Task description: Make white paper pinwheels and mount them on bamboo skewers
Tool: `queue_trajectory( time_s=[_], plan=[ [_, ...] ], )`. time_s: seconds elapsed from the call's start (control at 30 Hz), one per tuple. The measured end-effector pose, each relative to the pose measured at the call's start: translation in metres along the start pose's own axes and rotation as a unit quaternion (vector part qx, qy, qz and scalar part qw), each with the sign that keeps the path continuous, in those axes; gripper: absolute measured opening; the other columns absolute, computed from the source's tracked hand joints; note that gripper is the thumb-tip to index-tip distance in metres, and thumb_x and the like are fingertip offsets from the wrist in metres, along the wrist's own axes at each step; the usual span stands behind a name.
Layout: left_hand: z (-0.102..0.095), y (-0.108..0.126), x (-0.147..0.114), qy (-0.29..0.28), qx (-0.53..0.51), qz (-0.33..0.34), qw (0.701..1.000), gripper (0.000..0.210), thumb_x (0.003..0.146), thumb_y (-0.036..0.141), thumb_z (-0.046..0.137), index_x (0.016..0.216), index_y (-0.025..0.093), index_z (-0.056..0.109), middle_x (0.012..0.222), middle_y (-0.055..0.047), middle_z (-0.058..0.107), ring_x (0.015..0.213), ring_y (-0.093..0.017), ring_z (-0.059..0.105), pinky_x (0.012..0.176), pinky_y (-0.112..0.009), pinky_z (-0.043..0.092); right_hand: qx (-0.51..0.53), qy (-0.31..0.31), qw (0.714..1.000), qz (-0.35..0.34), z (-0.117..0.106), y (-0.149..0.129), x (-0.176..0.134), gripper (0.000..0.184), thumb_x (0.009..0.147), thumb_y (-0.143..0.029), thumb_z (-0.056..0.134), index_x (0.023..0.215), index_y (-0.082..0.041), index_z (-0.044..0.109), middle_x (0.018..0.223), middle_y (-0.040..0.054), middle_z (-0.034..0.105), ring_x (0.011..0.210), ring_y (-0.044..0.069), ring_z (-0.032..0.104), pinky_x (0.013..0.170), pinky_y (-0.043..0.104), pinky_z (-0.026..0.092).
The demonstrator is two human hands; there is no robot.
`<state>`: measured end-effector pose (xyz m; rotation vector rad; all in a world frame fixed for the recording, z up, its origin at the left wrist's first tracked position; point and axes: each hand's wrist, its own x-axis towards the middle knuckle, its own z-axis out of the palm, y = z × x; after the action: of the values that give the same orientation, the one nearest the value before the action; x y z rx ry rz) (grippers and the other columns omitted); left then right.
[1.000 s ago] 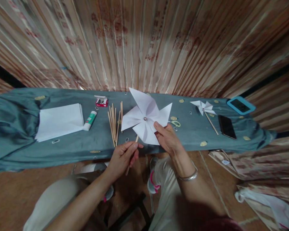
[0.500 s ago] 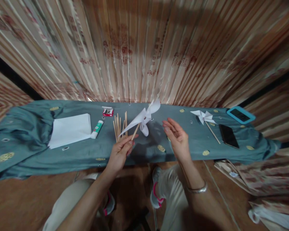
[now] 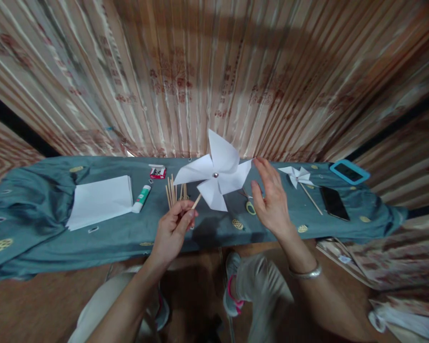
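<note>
A white paper pinwheel with a shiny pin at its centre is held up over the table, facing me. My left hand grips its wooden stick between thumb and fingers. Beside the right blade is my right hand, fingers apart and holding nothing; the fingertips reach the blade's tip, but I cannot tell if they touch it. Several loose wooden sticks lie behind my left hand. Scissors with a green-yellow handle lie partly hidden by my right hand.
On the cloth-covered table are a stack of white paper, a glue stick and a small red box. At the right lie a smaller pinwheel, a black phone and a blue-framed tablet. A curtain hangs behind.
The pinwheel has turned from edge-on to facing me, its blades spread. My right hand has lifted and come up beside a blade. My left hand keeps hold of the stick.
</note>
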<state>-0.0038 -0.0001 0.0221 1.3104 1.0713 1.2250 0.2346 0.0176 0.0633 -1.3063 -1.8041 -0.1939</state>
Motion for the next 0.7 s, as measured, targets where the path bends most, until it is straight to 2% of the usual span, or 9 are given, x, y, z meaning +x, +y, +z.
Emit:
queue_trajectory(
  time_s=[0.1, 0.23, 0.4, 0.47, 0.53, 0.57, 0.63, 0.67, 0.7],
  plan=[
    [0.002, 0.003, 0.002, 0.015, -0.034, -0.004, 0.999, 0.023, 0.077, 0.039, 0.067, 0.086, 0.018, 0.062, 0.07, 0.001, 0.062, 0.058, -0.01, 0.053, 0.053, -0.02, 0.042, -0.083, -0.002, 0.994, -0.068, -0.003, -0.009, 0.012, 0.061, 0.09, -0.008, 0.037, 0.148, -0.025, 0.032, 0.155, 0.0102, 0.036, 0.147, 0.026, 0.024, 0.115, 0.055, 0.027],
    [0.003, 0.006, 0.004, 0.029, -0.039, -0.01, 0.999, 0.023, 0.072, 0.038, 0.071, 0.08, 0.017, 0.065, 0.068, 0.001, 0.062, 0.06, -0.011, 0.054, 0.058, -0.021, 0.044, -0.116, -0.034, 0.988, -0.094, 0.003, -0.012, 0.021, 0.077, 0.081, 0.001, 0.035, 0.151, -0.026, 0.023, 0.156, 0.0093, 0.033, 0.149, 0.026, 0.017, 0.114, 0.057, 0.025],
    [0.003, 0.004, 0.004, 0.039, -0.08, -0.042, 0.995, 0.025, 0.067, 0.036, 0.076, 0.08, 0.017, 0.067, 0.071, 0.001, 0.062, 0.062, -0.011, 0.056, 0.062, -0.022, 0.046, -0.101, -0.073, 0.989, -0.075, 0.015, -0.006, 0.018, 0.074, 0.076, 0.003, 0.037, 0.146, -0.023, 0.036, 0.154, 0.0108, 0.036, 0.149, 0.027, 0.017, 0.113, 0.059, 0.024],
    [0.003, 0.002, 0.005, 0.045, -0.101, -0.052, 0.993, 0.024, 0.066, 0.035, 0.077, 0.08, 0.017, 0.067, 0.074, 0.001, 0.064, 0.065, -0.011, 0.057, 0.064, -0.021, 0.046, -0.068, -0.105, 0.991, -0.057, 0.02, -0.008, 0.011, 0.067, 0.077, 0.001, 0.037, 0.139, -0.021, 0.046, 0.152, 0.0117, 0.04, 0.147, 0.028, 0.024, 0.112, 0.059, 0.027],
    [0.002, 0.0, 0.005, 0.053, -0.101, -0.053, 0.992, 0.022, 0.067, 0.033, 0.077, 0.08, 0.017, 0.069, 0.076, 0.001, 0.065, 0.067, -0.01, 0.056, 0.065, -0.02, 0.045, 0.012, -0.188, 0.981, -0.051, 0.023, -0.014, 0.001, 0.059, 0.077, -0.001, 0.038, 0.13, -0.02, 0.055, 0.145, 0.0122, 0.05, 0.14, 0.026, 0.038, 0.11, 0.054, 0.034],
    [0.001, 0.0, 0.005, 0.057, -0.096, -0.052, 0.992, 0.022, 0.067, 0.033, 0.077, 0.08, 0.017, 0.069, 0.076, 0.001, 0.065, 0.068, -0.01, 0.056, 0.065, -0.019, 0.044, 0.067, -0.245, 0.966, -0.052, 0.023, -0.018, -0.004, 0.055, 0.077, -0.002, 0.039, 0.125, -0.019, 0.059, 0.138, 0.0116, 0.057, 0.134, 0.024, 0.047, 0.109, 0.049, 0.039],
    [0.0, -0.001, 0.005, 0.069, -0.089, -0.052, 0.992, 0.022, 0.067, 0.033, 0.077, 0.08, 0.017, 0.07, 0.076, 0.001, 0.066, 0.069, -0.01, 0.055, 0.066, -0.02, 0.043, 0.186, -0.36, 0.913, -0.047, 0.017, -0.03, -0.013, 0.047, 0.078, -0.002, 0.039, 0.112, -0.02, 0.067, 0.118, 0.0073, 0.07, 0.115, 0.018, 0.063, 0.099, 0.036, 0.049],
    [-0.001, -0.002, 0.005, 0.075, -0.088, -0.053, 0.992, 0.022, 0.066, 0.033, 0.078, 0.08, 0.017, 0.071, 0.077, 0.0, 0.067, 0.069, -0.011, 0.056, 0.066, -0.02, 0.043, 0.232, -0.386, 0.892, -0.04, 0.012, -0.036, -0.016, 0.042, 0.08, -0.002, 0.039, 0.104, -0.02, 0.069, 0.107, 0.0053, 0.074, 0.105, 0.016, 0.068, 0.093, 0.032, 0.052],
    [-0.001, -0.002, 0.005, 0.081, -0.088, -0.055, 0.991, 0.023, 0.065, 0.033, 0.078, 0.08, 0.017, 0.072, 0.077, 0.0, 0.067, 0.069, -0.011, 0.056, 0.066, -0.02, 0.043, 0.267, -0.379, 0.885, -0.037, 0.005, -0.042, -0.018, 0.038, 0.082, -0.003, 0.04, 0.098, -0.019, 0.07, 0.099, 0.0042, 0.076, 0.096, 0.016, 0.07, 0.087, 0.029, 0.054]
  ],
)
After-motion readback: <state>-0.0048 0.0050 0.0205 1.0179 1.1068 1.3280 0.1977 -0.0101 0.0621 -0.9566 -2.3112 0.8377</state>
